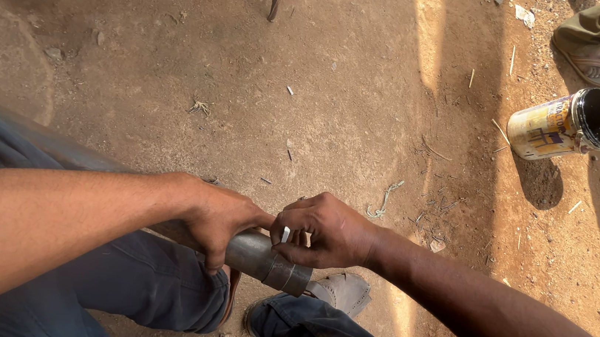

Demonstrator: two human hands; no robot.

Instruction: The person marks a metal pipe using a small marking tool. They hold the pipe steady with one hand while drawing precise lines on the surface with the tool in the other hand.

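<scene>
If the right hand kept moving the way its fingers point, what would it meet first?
The right hand points leftward along the grey metal pipe, holding a small white piece. The left hand, gripping the pipe, comes first; their fingers look nearly touching, though depth is unclear.

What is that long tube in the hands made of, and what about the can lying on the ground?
The pipe looks like metal: dull grey with a faint sheen and a darker band near its end. The can seems to be tin with a worn, yellowish printed label and a black, stained inside.
</scene>
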